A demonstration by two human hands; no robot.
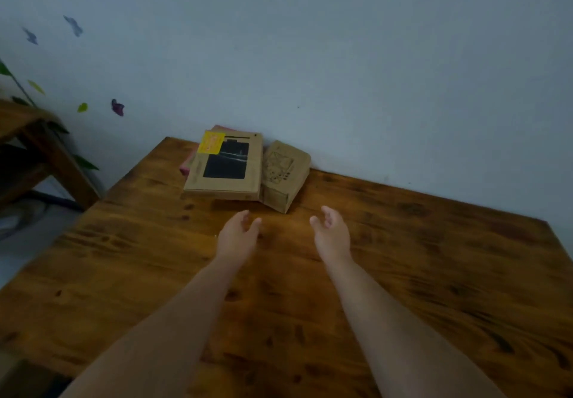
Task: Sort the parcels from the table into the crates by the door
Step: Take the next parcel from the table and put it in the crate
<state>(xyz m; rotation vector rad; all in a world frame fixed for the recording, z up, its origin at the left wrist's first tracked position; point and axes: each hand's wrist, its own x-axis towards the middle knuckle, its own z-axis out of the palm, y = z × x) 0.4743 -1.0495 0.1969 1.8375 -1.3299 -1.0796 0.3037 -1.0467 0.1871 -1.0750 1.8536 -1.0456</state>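
Flat brown cardboard parcel w/ yellow label (226, 165), touching small brown printed carton (283, 174) at wall (341, 72). L hand (237, 236), R hand (331, 235): wide, empty, apart, prob. to flank both.

A pale blue-grey wall (341, 41) fills the upper view, plain except for butterfly stickers (117, 107) and green leaf stickers (82, 107) at the left. The dark-grained wooden surface (434, 258) butts against it. Further left stands another piece of wooden furniture (46, 149) above a pale floor (28, 242). The light is dim and even.
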